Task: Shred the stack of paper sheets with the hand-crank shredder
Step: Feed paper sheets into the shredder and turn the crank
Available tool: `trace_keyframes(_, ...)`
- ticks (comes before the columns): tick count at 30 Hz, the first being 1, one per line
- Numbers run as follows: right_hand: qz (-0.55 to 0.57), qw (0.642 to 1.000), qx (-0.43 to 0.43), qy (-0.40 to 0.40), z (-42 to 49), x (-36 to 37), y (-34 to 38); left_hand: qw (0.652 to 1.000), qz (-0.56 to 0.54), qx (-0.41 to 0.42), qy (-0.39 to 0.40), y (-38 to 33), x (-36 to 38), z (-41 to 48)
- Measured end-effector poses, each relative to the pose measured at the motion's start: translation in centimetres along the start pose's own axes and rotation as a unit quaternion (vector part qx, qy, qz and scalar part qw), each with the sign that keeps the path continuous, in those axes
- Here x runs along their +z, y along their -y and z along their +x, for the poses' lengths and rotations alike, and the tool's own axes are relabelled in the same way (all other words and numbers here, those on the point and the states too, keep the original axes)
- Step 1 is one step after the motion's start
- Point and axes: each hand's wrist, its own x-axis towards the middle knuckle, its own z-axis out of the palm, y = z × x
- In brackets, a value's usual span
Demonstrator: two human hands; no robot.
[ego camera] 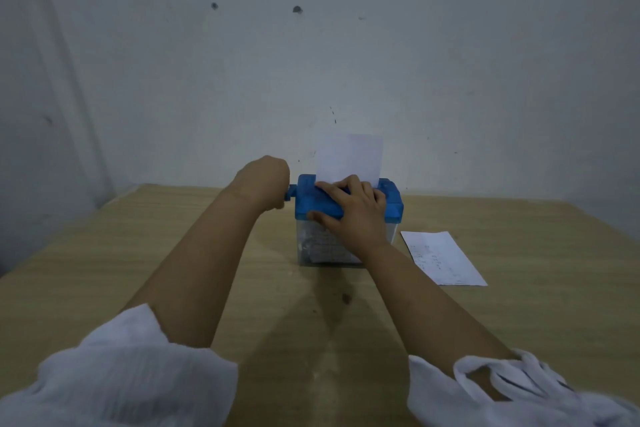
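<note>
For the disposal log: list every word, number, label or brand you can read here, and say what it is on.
Nothing here can be read.
Loose sheet: faint printed marks, too small to read.
Fed sheet: the side in view looks blank.
Shredder: no label or brand shows.
Shreds: blurred, nothing legible.

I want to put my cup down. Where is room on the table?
Left of the shredder, beyond the left hand on its crank, the table is bare. So is the near middle, in front of the shredder. Crowded: right of it, where paper lies.
</note>
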Motion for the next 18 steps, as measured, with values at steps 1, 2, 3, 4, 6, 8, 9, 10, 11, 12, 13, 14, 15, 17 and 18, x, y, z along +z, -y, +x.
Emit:
trace_keyframes(1, -0.002, 1.0, 0.0, 0.0, 0.0, 0.0, 0.0, 1.0, -0.007, 0.01, 0.014, 0.1, 0.5, -0.3)
trace_keyframes(2, -0.004, 1.0, -0.001, 0.003, 0.0, 0.2, -0.1, 0.999, -0.019, 0.018, 0.027, 0.3, 1.1, -0.5)
trace_keyframes(3, -0.005, 1.0, -0.003, 0.001, 0.0, 0.2, -0.2, 0.998, -0.034, 0.025, 0.038, 0.4, 1.8, -0.7)
trace_keyframes(4, -0.004, 1.0, -0.004, -0.005, -0.1, 0.3, -0.1, 0.997, -0.054, 0.028, 0.045, 0.7, 2.4, -0.8)
trace_keyframes(6, -0.001, 1.0, -0.009, -0.014, -0.1, 0.3, 0.0, 0.993, -0.106, 0.029, 0.047, 1.3, 3.2, -0.8)
trace_keyframes(8, 0.007, 1.0, -0.014, -0.025, -0.2, 0.5, 0.0, 0.981, -0.19, 0.009, 0.035, 1.9, 3.7, -0.5)
trace_keyframes(9, 0.007, 0.999, -0.015, -0.031, -0.2, 0.5, 0.0, 0.975, -0.22, 0.002, 0.032, 2.1, 4.0, -0.3)
trace_keyframes(10, 0.003, 0.999, -0.017, -0.038, -0.2, 0.6, -0.1, 0.971, -0.238, -0.005, 0.031, 2.1, 4.3, -0.1)
trace_keyframes(11, -0.001, 0.999, -0.021, -0.048, -0.2, 0.7, -0.2, 0.968, -0.247, -0.014, 0.032, 2.1, 4.8, 0.1)
trace_keyframes(12, -0.003, 0.998, -0.024, -0.057, -0.2, 0.9, -0.2, 0.966, -0.256, -0.027, 0.029, 2.1, 5.5, 0.4)
trace_keyframes(13, -0.005, 0.998, -0.026, -0.065, -0.3, 1.0, -0.2, 0.962, -0.267, -0.042, 0.024, 2.1, 6.2, 0.7)
trace_keyframes(14, -0.007, 0.997, -0.028, -0.073, -0.3, 1.1, -0.2, 0.959, -0.279, -0.053, 0.014, 2.1, 6.9, 1.0)
trace_keyframes(15, -0.008, 0.996, -0.029, -0.08, -0.2, 1.2, -0.2, 0.955, -0.291, -0.064, -0.004, 2.0, 7.5, 1.5)
trace_keyframes(17, -0.009, 0.995, -0.03, -0.091, -0.2, 1.3, -0.2, 0.938, -0.33, -0.084, -0.065, 2.0, 8.6, 1.9)
trace_keyframes(18, -0.011, 0.995, -0.03, -0.093, -0.3, 1.4, -0.3, 0.928, -0.349, -0.092, -0.092, 1.9, 9.0, 2.2)
